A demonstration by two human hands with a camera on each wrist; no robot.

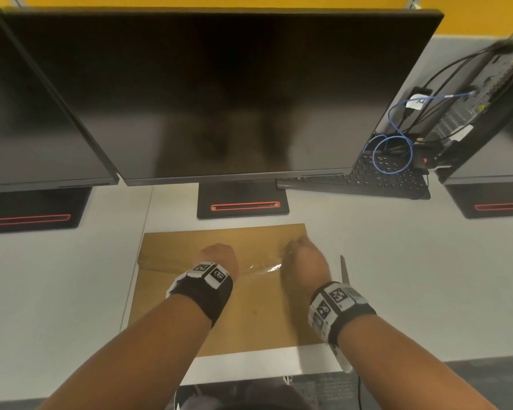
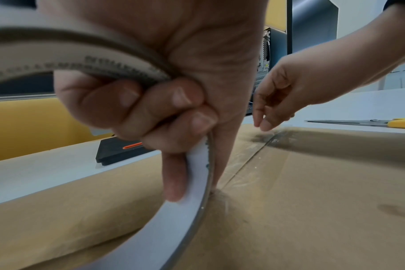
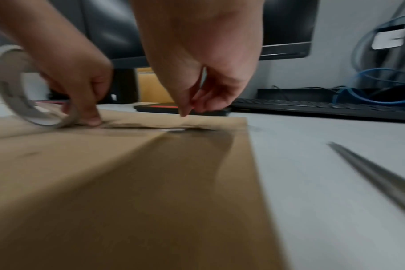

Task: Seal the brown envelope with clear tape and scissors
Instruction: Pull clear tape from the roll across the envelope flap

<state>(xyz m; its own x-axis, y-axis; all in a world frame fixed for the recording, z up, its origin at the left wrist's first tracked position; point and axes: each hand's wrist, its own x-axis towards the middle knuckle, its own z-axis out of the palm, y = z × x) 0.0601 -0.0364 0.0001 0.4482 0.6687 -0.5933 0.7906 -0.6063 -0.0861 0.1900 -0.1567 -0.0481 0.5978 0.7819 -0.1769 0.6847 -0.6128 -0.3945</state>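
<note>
The brown envelope (image 1: 249,321) lies flat on the white desk, flap at the far end. My left hand (image 1: 218,255) grips the clear tape roll (image 2: 116,62), fingers curled through its core, and stands it on the flap seam. From the roll a shiny strip of tape (image 1: 264,269) runs right along the seam. My right hand (image 1: 301,247) hovers just above the strip's right end (image 2: 275,136), fingers loosely curled and holding nothing. The scissors (image 1: 344,272), yellow-handled (image 2: 400,123), lie closed on the desk right of the envelope.
A large dark monitor (image 1: 219,93) and its black stand base (image 1: 243,202) sit just behind the envelope. A keyboard (image 1: 367,176) with blue cable (image 1: 394,155) lies at the back right. More monitors flank both sides. The desk's front edge (image 1: 249,368) is near my forearms.
</note>
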